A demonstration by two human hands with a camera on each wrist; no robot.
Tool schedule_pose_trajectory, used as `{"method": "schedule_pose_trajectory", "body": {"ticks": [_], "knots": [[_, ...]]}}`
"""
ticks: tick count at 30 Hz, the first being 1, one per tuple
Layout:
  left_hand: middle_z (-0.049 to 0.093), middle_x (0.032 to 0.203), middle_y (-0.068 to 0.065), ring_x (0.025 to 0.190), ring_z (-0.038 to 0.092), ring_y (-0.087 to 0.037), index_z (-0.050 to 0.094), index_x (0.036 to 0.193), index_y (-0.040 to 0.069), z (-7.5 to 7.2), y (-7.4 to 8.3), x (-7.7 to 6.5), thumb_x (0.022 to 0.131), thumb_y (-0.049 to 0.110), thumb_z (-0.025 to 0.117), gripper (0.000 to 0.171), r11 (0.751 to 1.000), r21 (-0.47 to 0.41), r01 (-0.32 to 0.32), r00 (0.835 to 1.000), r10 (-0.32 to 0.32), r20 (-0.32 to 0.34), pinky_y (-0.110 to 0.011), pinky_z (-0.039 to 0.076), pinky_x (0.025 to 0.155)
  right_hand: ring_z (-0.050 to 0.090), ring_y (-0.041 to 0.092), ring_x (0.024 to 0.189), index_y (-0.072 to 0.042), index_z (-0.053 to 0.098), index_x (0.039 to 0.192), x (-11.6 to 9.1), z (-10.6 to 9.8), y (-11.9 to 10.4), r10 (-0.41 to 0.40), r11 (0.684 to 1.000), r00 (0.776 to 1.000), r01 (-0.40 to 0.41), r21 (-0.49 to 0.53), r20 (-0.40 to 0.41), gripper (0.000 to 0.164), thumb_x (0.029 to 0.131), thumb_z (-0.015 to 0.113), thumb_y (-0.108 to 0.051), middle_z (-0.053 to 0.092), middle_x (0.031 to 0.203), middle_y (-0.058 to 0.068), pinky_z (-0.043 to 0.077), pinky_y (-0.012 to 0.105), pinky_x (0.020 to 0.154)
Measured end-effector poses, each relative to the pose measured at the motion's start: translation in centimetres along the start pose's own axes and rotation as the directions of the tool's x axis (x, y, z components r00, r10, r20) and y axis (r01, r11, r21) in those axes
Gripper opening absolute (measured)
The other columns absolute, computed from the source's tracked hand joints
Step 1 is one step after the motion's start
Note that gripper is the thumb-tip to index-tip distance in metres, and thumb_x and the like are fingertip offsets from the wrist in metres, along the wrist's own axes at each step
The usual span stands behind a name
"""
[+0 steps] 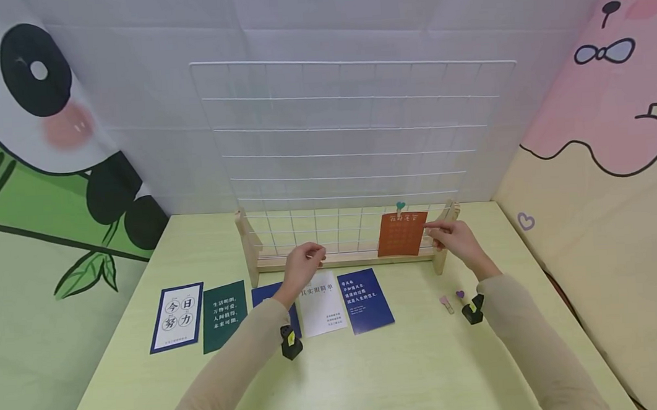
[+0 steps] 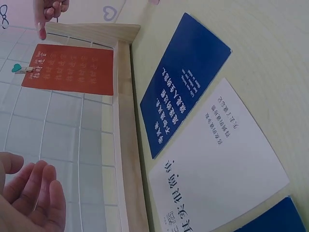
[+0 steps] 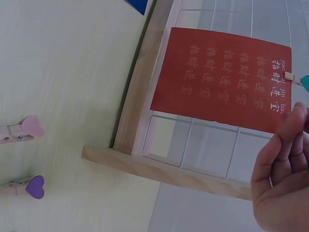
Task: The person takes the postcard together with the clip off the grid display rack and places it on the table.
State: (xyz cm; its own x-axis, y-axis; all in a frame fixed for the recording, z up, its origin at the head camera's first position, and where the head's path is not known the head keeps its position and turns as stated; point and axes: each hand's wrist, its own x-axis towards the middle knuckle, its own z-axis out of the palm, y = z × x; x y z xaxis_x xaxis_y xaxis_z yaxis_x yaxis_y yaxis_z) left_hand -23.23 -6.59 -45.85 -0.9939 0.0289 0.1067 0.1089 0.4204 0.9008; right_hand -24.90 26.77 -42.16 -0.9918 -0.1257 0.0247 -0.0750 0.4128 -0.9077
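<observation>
A red card (image 1: 401,234) with printed characters hangs on the white wire grid (image 1: 330,229), held at its top edge by a wooden clip with a teal heart (image 1: 400,206). My right hand (image 1: 454,240) is at the card's right edge, index fingertip right by its upper corner, as the right wrist view also shows. My left hand (image 1: 304,265) hovers in front of the grid's lower middle, fingers loosely bent and nothing in them. In the left wrist view, the fingers (image 2: 46,188) of that hand lie over the grid, apart from the card.
Below the grid's wooden base (image 1: 343,263) lies a row of cards: white with blue border (image 1: 195,317), green (image 1: 223,319), a partly covered blue one, white (image 1: 323,317), and blue (image 1: 367,302). Pink (image 3: 32,126) and purple (image 3: 35,187) heart clips lie at the right.
</observation>
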Motion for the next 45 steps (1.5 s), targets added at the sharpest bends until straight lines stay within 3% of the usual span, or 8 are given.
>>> {"method": "schedule_pose_trajectory", "body": {"ticks": [6, 9, 17, 24, 30, 37, 41, 45], "knots": [[0.061, 0.081, -0.007, 0.073, 0.06, -0.025, 0.062, 0.098, 0.0, 0.6, 1.0, 0.5, 0.087, 0.015, 0.056, 0.019, 0.999, -0.013, -0.03, 0.998, 0.03, 0.046, -0.028, 0.049, 0.062, 0.054, 0.023, 0.062, 0.006, 0.056, 0.111, 0.9, 0.5, -1.5, -0.011, 1.0, 1.0, 0.011, -0.015, -0.019, 0.031, 0.09, 0.052, -0.016, 0.057, 0.073, 0.008, 0.048, 0.027, 0.057], [0.06, 0.083, -0.006, 0.076, 0.059, -0.026, 0.061, 0.099, 0.001, 1.1, 1.2, 0.7, 0.087, 0.015, 0.056, 0.019, 0.999, -0.015, -0.044, 0.996, 0.045, 0.076, -0.028, 0.049, 0.062, 0.054, 0.026, 0.062, 0.003, 0.056, 0.112, 1.3, 0.7, -2.1, -0.012, 1.0, 0.999, 0.011, -0.012, -0.037, 0.031, 0.089, 0.053, -0.018, 0.056, 0.073, 0.015, 0.048, 0.027, 0.056], [0.057, 0.088, -0.006, 0.08, 0.056, -0.021, 0.059, 0.104, 0.0, 2.4, 2.0, 1.1, 0.087, 0.016, 0.055, 0.024, 0.998, 0.002, -0.069, 0.986, 0.068, 0.15, -0.029, 0.047, 0.066, 0.052, 0.008, 0.055, 0.002, 0.054, 0.117, 2.3, 1.1, -3.1, -0.04, 0.998, 0.997, 0.042, 0.038, -0.059, 0.034, 0.089, 0.054, -0.017, 0.055, 0.078, 0.026, 0.048, 0.022, 0.055], [0.057, 0.093, -0.005, 0.086, 0.055, -0.021, 0.058, 0.107, 0.002, 3.9, 3.1, 1.6, 0.088, 0.017, 0.055, 0.025, 0.997, 0.033, -0.065, 0.979, 0.057, 0.196, -0.029, 0.047, 0.069, 0.056, 0.023, 0.06, 0.003, 0.052, 0.119, 2.8, 1.2, -3.6, -0.059, 0.995, 0.996, 0.064, 0.072, -0.067, 0.034, 0.089, 0.053, -0.013, 0.053, 0.079, 0.029, 0.049, 0.023, 0.055], [0.057, 0.094, -0.004, 0.086, 0.055, -0.02, 0.058, 0.108, 0.002, 5.2, 3.8, 2.2, 0.088, 0.017, 0.054, 0.025, 0.996, 0.037, -0.082, 0.974, 0.073, 0.215, -0.028, 0.046, 0.072, 0.056, 0.032, 0.061, 0.004, 0.055, 0.114, 2.7, 1.4, -4.0, -0.084, 0.995, 0.99, 0.089, 0.044, -0.112, 0.029, 0.089, 0.053, -0.011, 0.054, 0.078, 0.031, 0.047, 0.02, 0.05], [0.057, 0.096, -0.005, 0.088, 0.054, -0.019, 0.056, 0.11, 0.002, 6.3, 4.4, 2.6, 0.088, 0.016, 0.054, 0.026, 0.996, 0.033, -0.087, 0.975, 0.079, 0.208, -0.028, 0.045, 0.075, 0.05, 0.006, 0.048, 0.013, 0.054, 0.109, 1.4, 1.9, -6.6, -0.106, 0.989, 0.985, 0.119, 0.091, -0.14, 0.026, 0.088, 0.051, -0.002, 0.055, 0.063, 0.014, 0.045, 0.017, 0.048], [0.057, 0.098, -0.006, 0.087, 0.054, -0.02, 0.055, 0.113, 0.003, 6.6, 4.9, 2.8, 0.088, 0.015, 0.054, 0.028, 0.994, 0.034, -0.101, 0.978, 0.093, 0.189, -0.029, 0.045, 0.076, 0.053, 0.011, 0.049, 0.007, 0.056, 0.112, 2.3, 2.1, -5.6, -0.107, 0.992, 0.987, 0.114, 0.057, -0.122, 0.028, 0.088, 0.054, -0.006, 0.055, 0.072, 0.028, 0.049, 0.025, 0.051], [0.057, 0.1, -0.007, 0.087, 0.055, -0.021, 0.053, 0.118, 0.004, 7.0, 5.2, 3.0, 0.089, 0.015, 0.053, 0.031, 0.996, 0.023, -0.091, 0.98, 0.085, 0.18, -0.03, 0.045, 0.073, 0.055, 0.019, 0.055, 0.002, 0.054, 0.117, 2.9, 2.5, -5.0, -0.112, 0.993, 0.991, 0.11, -0.04, -0.077, 0.031, 0.089, 0.053, -0.011, 0.057, 0.072, 0.023, 0.05, 0.033, 0.055]]}}
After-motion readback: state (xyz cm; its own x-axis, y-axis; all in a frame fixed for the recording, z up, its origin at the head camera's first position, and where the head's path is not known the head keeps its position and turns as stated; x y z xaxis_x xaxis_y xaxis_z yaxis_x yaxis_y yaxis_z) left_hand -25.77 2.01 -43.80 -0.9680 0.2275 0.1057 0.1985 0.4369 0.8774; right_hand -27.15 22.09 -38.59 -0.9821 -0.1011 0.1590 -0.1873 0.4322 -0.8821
